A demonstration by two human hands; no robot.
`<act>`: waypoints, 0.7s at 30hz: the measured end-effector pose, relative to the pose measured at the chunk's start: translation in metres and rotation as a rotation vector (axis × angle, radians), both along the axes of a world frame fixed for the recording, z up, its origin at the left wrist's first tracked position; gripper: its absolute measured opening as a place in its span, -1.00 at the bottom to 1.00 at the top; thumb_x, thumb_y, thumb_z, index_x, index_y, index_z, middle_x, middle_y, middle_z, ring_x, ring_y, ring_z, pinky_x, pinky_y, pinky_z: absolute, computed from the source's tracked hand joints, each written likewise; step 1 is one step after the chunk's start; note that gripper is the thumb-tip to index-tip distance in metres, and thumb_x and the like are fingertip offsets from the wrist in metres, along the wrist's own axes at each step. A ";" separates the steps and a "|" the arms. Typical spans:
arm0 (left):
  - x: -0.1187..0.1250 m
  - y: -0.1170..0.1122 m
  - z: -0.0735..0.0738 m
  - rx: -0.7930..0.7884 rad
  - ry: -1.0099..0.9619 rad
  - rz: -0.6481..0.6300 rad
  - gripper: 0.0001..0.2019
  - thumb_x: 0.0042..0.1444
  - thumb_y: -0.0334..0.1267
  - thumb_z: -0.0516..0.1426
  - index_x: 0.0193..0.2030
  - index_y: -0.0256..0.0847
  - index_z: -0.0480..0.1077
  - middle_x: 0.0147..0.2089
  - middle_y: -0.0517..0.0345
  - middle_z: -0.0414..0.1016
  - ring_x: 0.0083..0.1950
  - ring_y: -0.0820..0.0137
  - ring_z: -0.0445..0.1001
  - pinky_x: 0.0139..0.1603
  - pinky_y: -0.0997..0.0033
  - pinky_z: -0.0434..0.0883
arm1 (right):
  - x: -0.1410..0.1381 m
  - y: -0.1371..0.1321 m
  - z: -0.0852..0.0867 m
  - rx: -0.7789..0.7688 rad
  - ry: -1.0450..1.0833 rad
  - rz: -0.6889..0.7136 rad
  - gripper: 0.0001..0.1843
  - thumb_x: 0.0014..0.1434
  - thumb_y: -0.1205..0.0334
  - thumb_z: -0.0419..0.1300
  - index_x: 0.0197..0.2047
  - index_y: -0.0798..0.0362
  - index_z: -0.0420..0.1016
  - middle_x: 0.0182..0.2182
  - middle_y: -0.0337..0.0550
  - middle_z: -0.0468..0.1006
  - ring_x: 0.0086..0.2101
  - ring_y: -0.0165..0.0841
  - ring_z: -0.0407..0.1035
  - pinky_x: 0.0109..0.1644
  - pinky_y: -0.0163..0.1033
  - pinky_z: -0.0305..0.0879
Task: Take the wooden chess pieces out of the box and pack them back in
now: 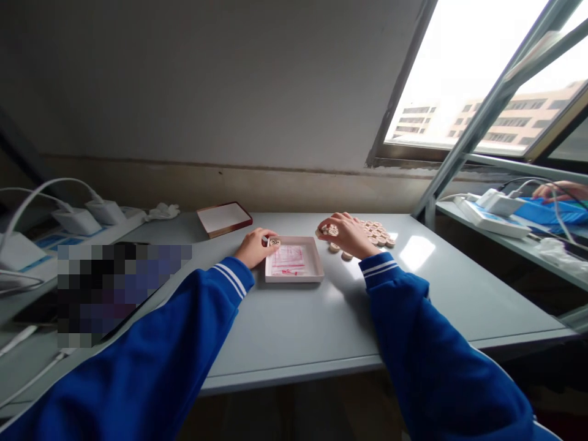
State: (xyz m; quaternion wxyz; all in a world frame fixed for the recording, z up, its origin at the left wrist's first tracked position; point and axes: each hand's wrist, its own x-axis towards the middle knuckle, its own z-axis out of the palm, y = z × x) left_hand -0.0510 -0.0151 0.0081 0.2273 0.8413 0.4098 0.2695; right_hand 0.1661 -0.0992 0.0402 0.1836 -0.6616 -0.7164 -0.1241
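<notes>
A shallow white box (315, 264) with a folded red-printed sheet (288, 260) inside lies on the grey table (294, 324). My left hand (254, 246) rests at the box's left rim, fingers pinched on one round wooden game piece (274, 242). My right hand (345, 234) is just right of the box, curled over a round piece (331, 230) at the edge of a heap of several like pieces (379, 233). Both arms wear blue sleeves with white cuff stripes.
The box's red-edged lid (224, 218) lies at the back left. White chargers and cables (80, 217) crowd the left bench. Another person's hand (560, 191) rests on blue material at the right shelf, beside a white device (493, 211). A window frame (482, 122) slants above.
</notes>
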 end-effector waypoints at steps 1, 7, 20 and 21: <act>0.000 0.001 0.001 0.010 0.014 -0.007 -0.72 -0.12 -0.25 0.11 -0.22 -0.29 0.40 -0.22 0.09 0.37 -0.37 0.47 0.35 -0.23 0.48 0.34 | -0.005 0.001 0.002 0.017 0.042 0.040 -0.78 0.06 0.08 0.11 -0.27 -0.01 0.46 -0.32 -0.14 0.44 -0.25 -0.31 0.24 -0.22 -0.27 0.07; 0.000 -0.001 0.002 0.076 0.096 -0.002 -0.68 -0.04 -0.13 0.06 -0.19 -0.26 0.40 -0.17 0.06 0.29 -0.24 0.41 0.38 -0.07 0.41 0.31 | -0.050 0.013 -0.002 -0.139 -0.023 0.257 -0.82 0.08 0.14 0.10 -0.24 -0.08 0.45 -0.41 -0.26 0.48 -0.41 -0.41 0.28 -0.37 -0.34 -0.01; 0.022 -0.007 0.010 0.138 0.367 0.014 -0.54 -0.19 0.14 0.07 -0.15 -0.02 0.33 -0.03 0.15 0.21 -0.02 0.22 0.29 -0.04 0.21 0.28 | -0.011 0.004 0.012 -0.144 -0.058 -0.021 -0.86 0.05 0.24 0.10 -0.41 -0.04 0.49 -0.39 -0.23 0.51 -0.34 -0.36 0.32 -0.29 -0.26 -0.02; 0.023 -0.007 0.011 0.151 0.366 0.018 -0.53 -0.20 0.16 0.07 -0.16 -0.02 0.34 -0.02 0.15 0.21 -0.02 0.22 0.28 -0.04 0.21 0.28 | 0.000 0.000 0.015 -0.224 -0.046 -0.053 -0.87 0.02 0.22 0.12 -0.41 -0.06 0.51 -0.40 -0.24 0.51 -0.37 -0.37 0.33 -0.33 -0.28 0.00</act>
